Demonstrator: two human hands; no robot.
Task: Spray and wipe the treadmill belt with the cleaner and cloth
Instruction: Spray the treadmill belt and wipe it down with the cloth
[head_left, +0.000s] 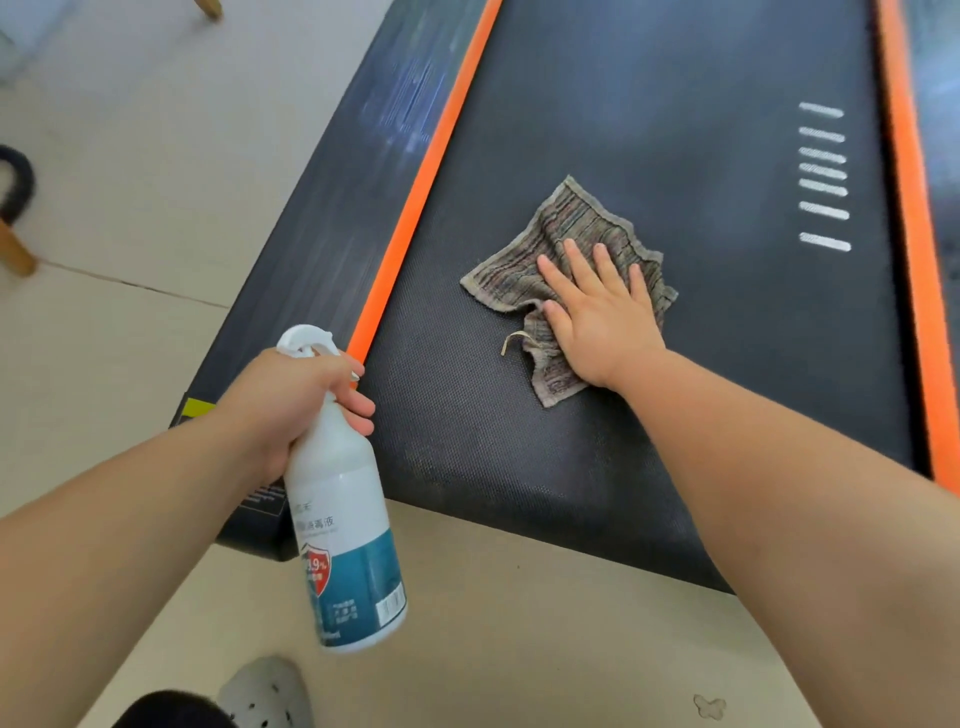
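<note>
The black treadmill belt (649, 130) runs away from me between two orange side strips (431, 171). A grey-brown striped cloth (561, 234) lies crumpled on the belt near its rear end. My right hand (597, 306) presses flat on the cloth with straight, spread fingers. My left hand (296, 400) grips the neck of a white spray bottle (343, 519) with a teal label, held above the belt's rear left corner over the floor. Its white trigger head sticks up past my fingers.
Beige tiled floor (130, 182) surrounds the treadmill. White stripe markings (823, 176) sit on the belt's right side. A wooden furniture leg (15, 249) and a dark ring stand at far left. My grey perforated shoe (265, 691) shows at the bottom.
</note>
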